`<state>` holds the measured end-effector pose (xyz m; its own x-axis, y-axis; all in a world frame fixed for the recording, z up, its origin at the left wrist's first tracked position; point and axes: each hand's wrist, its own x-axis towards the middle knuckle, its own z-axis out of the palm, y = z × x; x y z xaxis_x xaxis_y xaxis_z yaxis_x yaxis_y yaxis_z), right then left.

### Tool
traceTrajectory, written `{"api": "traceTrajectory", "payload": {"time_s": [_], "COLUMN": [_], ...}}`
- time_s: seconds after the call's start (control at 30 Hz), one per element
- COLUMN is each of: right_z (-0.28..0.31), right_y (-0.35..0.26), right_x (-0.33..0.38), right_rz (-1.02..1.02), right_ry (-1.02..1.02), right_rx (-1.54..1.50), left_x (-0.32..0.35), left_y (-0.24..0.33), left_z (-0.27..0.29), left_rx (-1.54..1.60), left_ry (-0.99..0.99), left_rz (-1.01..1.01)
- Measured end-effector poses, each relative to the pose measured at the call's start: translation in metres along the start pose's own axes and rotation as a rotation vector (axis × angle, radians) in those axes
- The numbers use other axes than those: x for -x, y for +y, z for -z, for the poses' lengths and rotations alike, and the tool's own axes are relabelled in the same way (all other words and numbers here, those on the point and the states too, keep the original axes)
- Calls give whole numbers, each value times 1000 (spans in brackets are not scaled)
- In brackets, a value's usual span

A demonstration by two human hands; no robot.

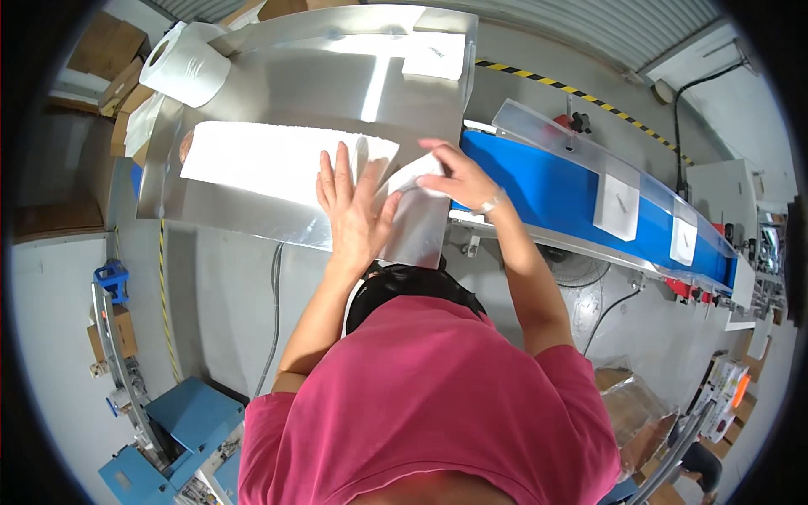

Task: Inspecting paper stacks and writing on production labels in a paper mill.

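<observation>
A long white row of what look like stacked soft sheets (261,156) lies across the shiny metal table (311,88). My left hand (352,206) rests on the right end of this row, palm down, its fingers stretched and apart. Beside it, at the table's right edge, my right hand (461,178) pinches a white folded sheet (409,178) between thumb and fingers. One side of that sheet is lifted and tilted next to the row's end. Whether it is one sheet or a few together, I cannot tell. A clear band circles my right wrist.
A blue conveyor belt (530,177) starts at the table's right edge, carrying white flat packets (619,206) behind a clear guard (555,135). Another white packet (433,55) lies at the table's far right corner. A large white roll (189,67) stands at the far left, near cardboard boxes (105,42).
</observation>
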<state>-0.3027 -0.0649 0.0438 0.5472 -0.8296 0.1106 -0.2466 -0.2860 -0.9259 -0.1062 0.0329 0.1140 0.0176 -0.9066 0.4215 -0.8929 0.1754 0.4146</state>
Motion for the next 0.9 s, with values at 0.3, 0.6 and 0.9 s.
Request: {"api": "traceTrajectory", "payload": {"time_s": [0.3, 0.6, 0.9], "right_z": [98, -6, 47], "right_y": [70, -39, 47], "right_x": [88, -17, 55], "right_rz": [-682, 104, -373], "right_ry": [882, -3, 555], "right_rx": [871, 255, 235], "left_x": [2, -2, -2], "left_y": [-15, -16, -35], "left_z": [-10, 1, 1], "left_rx": [21, -14, 22], "left_ry": [100, 36, 62], "left_rz": [55, -18, 65]}}
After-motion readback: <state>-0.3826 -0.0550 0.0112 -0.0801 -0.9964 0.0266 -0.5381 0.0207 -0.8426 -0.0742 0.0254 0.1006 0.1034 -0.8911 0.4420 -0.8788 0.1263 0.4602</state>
